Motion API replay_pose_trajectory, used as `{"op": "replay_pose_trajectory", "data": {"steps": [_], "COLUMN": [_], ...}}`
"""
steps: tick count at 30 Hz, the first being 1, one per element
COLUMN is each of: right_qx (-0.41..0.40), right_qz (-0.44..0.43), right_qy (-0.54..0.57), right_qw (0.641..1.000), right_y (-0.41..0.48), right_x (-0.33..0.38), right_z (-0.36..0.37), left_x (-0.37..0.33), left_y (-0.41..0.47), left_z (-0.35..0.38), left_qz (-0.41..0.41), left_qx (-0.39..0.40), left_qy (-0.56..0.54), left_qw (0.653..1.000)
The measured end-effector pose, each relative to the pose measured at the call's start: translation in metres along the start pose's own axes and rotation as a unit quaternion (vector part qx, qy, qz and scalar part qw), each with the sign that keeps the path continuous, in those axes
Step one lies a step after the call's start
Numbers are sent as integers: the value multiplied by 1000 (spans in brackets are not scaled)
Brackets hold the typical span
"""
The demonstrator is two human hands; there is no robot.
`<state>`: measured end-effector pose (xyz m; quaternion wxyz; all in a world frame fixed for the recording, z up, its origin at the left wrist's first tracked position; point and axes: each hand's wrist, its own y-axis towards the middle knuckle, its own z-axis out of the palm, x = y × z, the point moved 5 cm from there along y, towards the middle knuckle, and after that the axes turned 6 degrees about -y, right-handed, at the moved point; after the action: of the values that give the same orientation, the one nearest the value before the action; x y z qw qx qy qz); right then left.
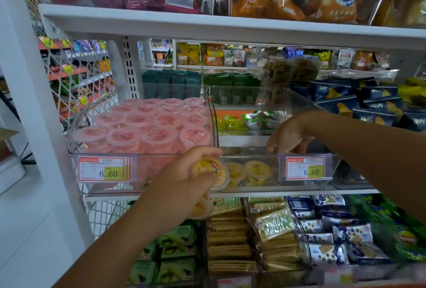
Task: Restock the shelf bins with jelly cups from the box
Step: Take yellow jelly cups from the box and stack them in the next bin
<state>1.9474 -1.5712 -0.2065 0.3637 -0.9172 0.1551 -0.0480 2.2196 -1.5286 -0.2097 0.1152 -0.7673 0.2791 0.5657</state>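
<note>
left hand (182, 187) grips yellow jelly cups (211, 169) — right hand (291, 135) (grip unclear) inside the clear bin (251, 157).

Bins (213, 112) are clear glossy plastic, jelly cups (159, 136) have shiny film lids, shelf (207, 25) looks like smooth white painted metal.

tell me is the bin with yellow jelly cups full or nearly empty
Nearly empty: the right bin holds only a few yellow cups at its front, unlike the packed pink bin.

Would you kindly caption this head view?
Left hand holds yellow jelly cups; right hand reaches into the clear bin.
</note>
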Motion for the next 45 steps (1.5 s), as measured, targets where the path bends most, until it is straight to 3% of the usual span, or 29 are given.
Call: {"op": "replay_pose_trajectory", "data": {"steps": [4,9,17,23,25,28,30,33,37,39,41,42,45], "right_qx": [11,-40,33,-1,-50,-153,-108,-26,-68,-140,-274,-304,-234], "right_qz": [-44,-54,-82,-92,-97,-197,-286,-364,-375,-337,-243,-190,-67], "right_qy": [90,94,77,47,33,125,237,287,326,267,80,-21,-194], "right_qw": [995,993,993,995,994,960,922,886,865,892,927,933,950], "right_y": [-1,14,3,-1,-12,-43,-67,-90,-93,-91,-82,-73,-35], "right_x": [-5,-4,11,11,10,20,31,50,51,36,10,-1,-25], "right_z": [-8,-7,6,8,-1,-23,-25,-13,-9,-20,-39,-45,-36], "left_x": [3,4,1,-4,-6,-8,-14,-23,-33,-34,-31,-29,-23], "left_y": [-1,-1,1,4,6,10,15,21,26,26,26,26,26], "left_z": [-4,-5,-3,3,7,12,16,26,42,43,40,38,34], "left_qz": [-8,-1,12,31,36,54,66,80,112,109,99,95,88], "left_qx": [-6,-8,2,-1,8,18,15,4,-5,-10,-12,-7,3], "left_qy": [-5,9,27,31,23,2,-24,-66,-65,-82,-98,-94,-77], "left_qw": [1000,1000,1000,999,999,998,997,995,992,991,990,991,993]}}
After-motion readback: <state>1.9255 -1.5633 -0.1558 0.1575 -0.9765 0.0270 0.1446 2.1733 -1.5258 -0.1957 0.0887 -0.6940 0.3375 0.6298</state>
